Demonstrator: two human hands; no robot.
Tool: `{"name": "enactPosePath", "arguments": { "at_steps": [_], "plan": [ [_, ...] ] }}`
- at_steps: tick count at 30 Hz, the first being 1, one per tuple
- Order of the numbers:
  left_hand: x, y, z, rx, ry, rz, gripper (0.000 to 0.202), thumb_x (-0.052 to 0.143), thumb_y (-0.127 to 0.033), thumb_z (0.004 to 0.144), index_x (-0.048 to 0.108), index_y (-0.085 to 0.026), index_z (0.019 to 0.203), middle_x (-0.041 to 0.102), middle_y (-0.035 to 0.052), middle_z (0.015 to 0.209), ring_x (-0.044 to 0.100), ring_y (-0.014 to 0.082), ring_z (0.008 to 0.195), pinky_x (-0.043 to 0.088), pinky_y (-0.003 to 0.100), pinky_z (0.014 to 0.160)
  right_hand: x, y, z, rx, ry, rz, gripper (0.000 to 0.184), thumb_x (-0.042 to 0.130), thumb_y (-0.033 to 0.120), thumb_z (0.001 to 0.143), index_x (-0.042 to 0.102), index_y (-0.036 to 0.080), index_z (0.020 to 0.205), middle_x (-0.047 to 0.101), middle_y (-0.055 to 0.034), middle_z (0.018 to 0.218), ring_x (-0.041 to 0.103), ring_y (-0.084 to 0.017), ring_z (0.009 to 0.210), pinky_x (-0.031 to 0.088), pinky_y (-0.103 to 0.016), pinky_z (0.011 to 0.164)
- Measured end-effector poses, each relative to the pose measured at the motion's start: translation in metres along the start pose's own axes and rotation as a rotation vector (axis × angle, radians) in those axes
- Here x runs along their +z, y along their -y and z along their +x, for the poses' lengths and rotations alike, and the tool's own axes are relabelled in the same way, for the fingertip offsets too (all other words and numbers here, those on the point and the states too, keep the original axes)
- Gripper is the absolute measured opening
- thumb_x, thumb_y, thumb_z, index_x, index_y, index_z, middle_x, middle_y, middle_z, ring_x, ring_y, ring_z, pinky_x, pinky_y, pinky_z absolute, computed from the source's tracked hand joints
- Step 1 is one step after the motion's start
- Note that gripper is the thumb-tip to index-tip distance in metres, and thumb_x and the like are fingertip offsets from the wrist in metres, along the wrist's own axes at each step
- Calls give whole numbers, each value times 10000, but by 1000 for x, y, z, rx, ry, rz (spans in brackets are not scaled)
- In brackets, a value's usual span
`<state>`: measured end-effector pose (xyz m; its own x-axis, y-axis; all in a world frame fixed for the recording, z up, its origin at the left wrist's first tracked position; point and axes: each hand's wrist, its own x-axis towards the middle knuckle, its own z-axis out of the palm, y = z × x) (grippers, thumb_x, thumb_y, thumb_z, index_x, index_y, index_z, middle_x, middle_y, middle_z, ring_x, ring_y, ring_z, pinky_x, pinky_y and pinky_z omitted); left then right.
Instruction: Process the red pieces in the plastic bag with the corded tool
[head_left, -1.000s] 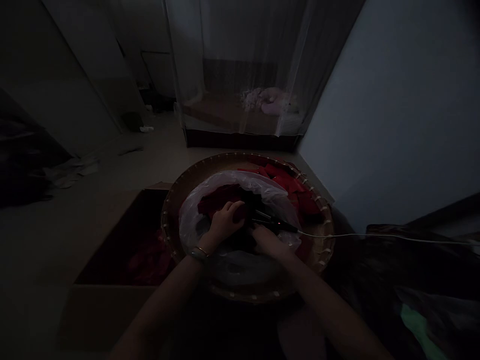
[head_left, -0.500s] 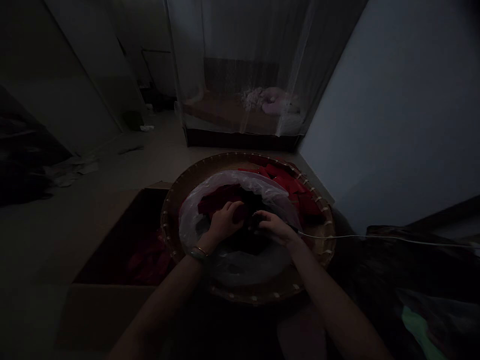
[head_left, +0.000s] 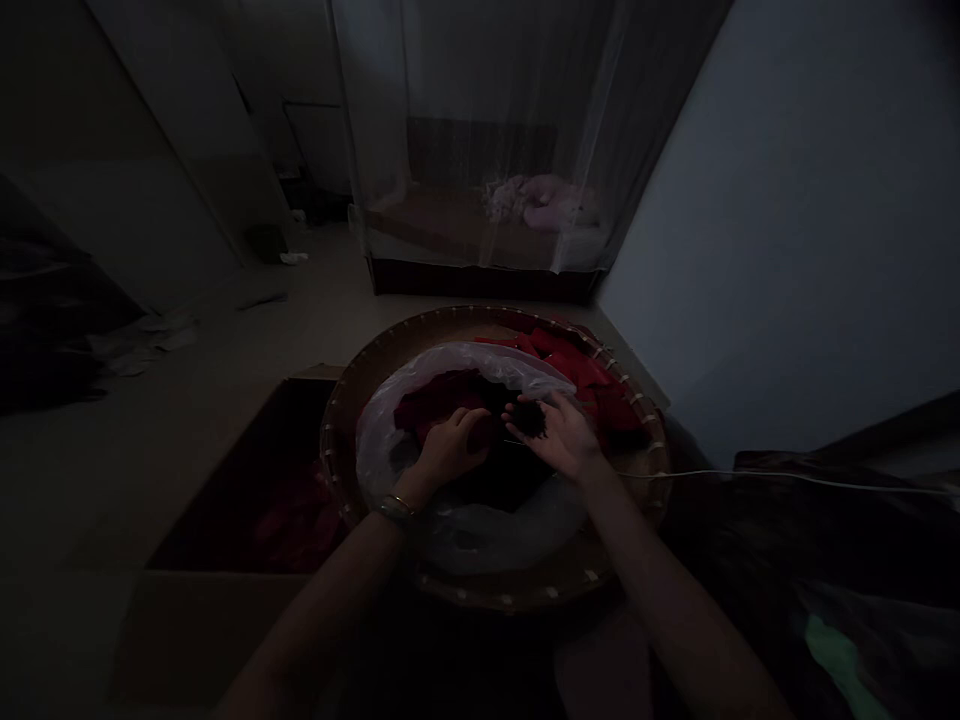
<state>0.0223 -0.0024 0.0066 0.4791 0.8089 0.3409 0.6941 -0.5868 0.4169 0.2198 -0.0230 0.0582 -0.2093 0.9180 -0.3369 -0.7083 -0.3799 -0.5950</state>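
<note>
My left hand [head_left: 450, 446] is closed, fingers curled round a small dark red pouch [head_left: 481, 432] with its near side facing right. Palm up beside it, my right hand [head_left: 562, 435] is cupped, its fingers pointing left, with a heap of small dark grains [head_left: 531, 419] lying on it. Both hands are over a clear plastic bag [head_left: 480, 540] whose mouth is spread wide. Inside the bag are a dark mass [head_left: 499, 485], too dim to make out, and dark red pieces [head_left: 420, 400] at the left. The bag sits in a round woven bamboo tray [head_left: 360, 375].
Several bright red pouches [head_left: 592, 375] lie at the tray's far right. An open cardboard box [head_left: 217, 610] with dark red pieces stands at the left. A white cord [head_left: 750, 474] crosses on the right. Behind are a netted bed [head_left: 435, 215] and a pale wall [head_left: 787, 220].
My right hand has turned palm up and its fingers have opened out, showing the dark grains on it. My left hand stays almost where it was, with the dark red pouch.
</note>
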Motion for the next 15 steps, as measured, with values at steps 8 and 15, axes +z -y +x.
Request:
{"name": "enactPosePath", "arguments": {
  "at_steps": [8, 15],
  "plan": [
    [3, 2, 0, 15, -4, -42, 551, 630, -231, 698, 438, -227, 1215, 548, 51, 1145, 571, 209, 996, 495, 314, 804, 23, -8, 12, -143, 16, -245, 414, 257, 464, 934, 569, 192, 940, 634, -70, 951, 604, -172, 901, 488, -317, 827],
    [2, 2, 1, 2, -10, -79, 568, 640, -248, 697, 412, -182, 1213, 544, 91, 1156, 565, 234, 1021, 501, 364, 826, 28, -26, 17, -292, 9, -520, 501, 273, 581, 883, 562, 205, 1047, 592, -78, 1098, 521, -205, 1085, 427, -341, 934]
  ]
}}
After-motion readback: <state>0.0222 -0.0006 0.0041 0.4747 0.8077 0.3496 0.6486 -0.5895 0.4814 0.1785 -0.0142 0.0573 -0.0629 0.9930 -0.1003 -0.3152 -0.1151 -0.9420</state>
